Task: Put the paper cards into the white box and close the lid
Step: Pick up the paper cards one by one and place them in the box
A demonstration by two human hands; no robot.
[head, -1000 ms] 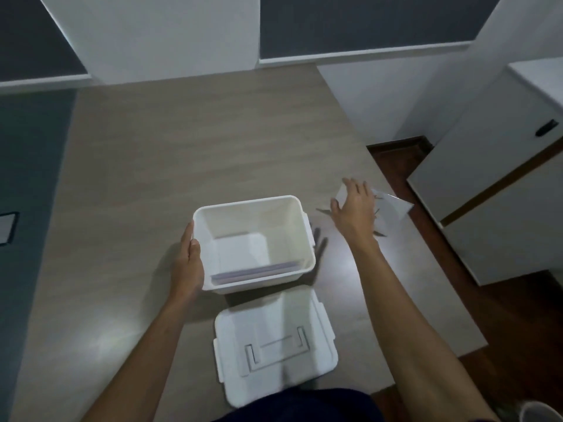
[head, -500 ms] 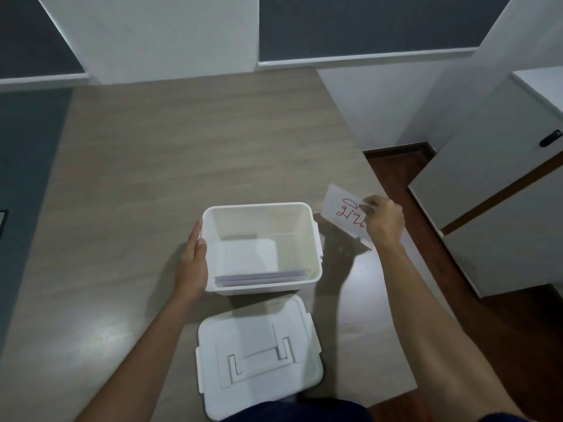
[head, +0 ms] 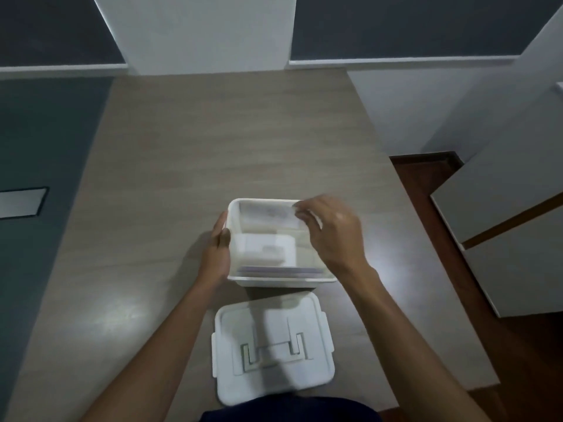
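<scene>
The white box (head: 274, 281) stands open on the wooden table, with paper cards (head: 268, 249) lying flat on its floor. My left hand (head: 217, 254) grips the box's left wall. My right hand (head: 332, 231) hovers over the box's far right corner, fingers pinched on a blurred paper card (head: 268, 213) that hangs inside the box along its far wall. The white lid (head: 271, 348) lies flat on the table just in front of the box, handle side up.
The wooden table (head: 213, 147) reaches back to a white and dark wall. Its right edge drops to a red-brown floor (head: 426, 166). A white cabinet (head: 511, 226) stands to the right. A dark strip with a pale plate (head: 21, 202) lies left.
My right hand picked a card up from the table's right side and carried it left, over and into the box. My left hand stayed on the box's left wall.
</scene>
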